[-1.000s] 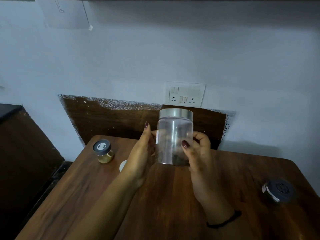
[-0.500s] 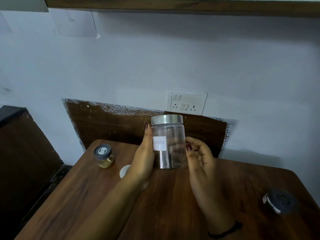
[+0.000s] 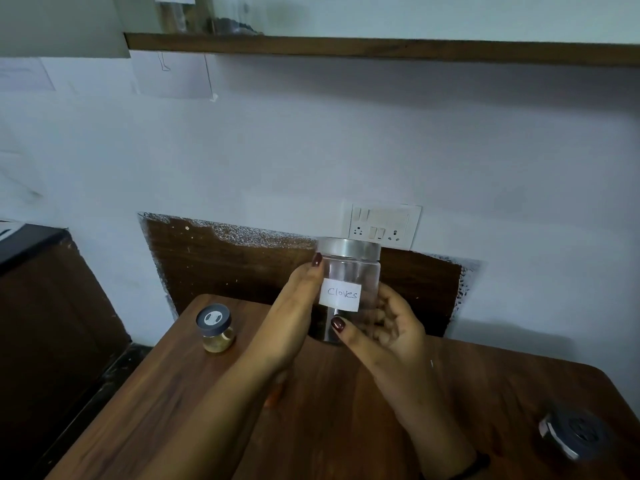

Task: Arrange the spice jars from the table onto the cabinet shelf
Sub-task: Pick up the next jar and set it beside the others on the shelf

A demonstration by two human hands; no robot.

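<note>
A clear jar with a silver lid and a white label reading "Cloves" [image 3: 348, 278] is held upright above the far part of the wooden table [image 3: 311, 427]. My left hand [image 3: 294, 317] presses flat against the jar's left side, fingers straight. My right hand [image 3: 384, 330] curls around its lower right side, thumb across the front. A small jar with a dark lid and yellowish contents [image 3: 216, 329] stands on the table's far left. Another dark-lidded jar [image 3: 573, 434] sits blurred at the right edge. The wooden shelf [image 3: 381, 48] runs along the wall overhead.
Glass jars [image 3: 214, 15] stand on the shelf's left end, partly cut off by the frame. A white switch and socket plate [image 3: 382, 225] is on the wall behind the held jar. A dark wooden unit [image 3: 45, 306] is to the table's left.
The jar has turned so its label faces me. My view tilted upward, bringing the shelf and its jars into sight. The right hand's fingers wrapped further around the jar.
</note>
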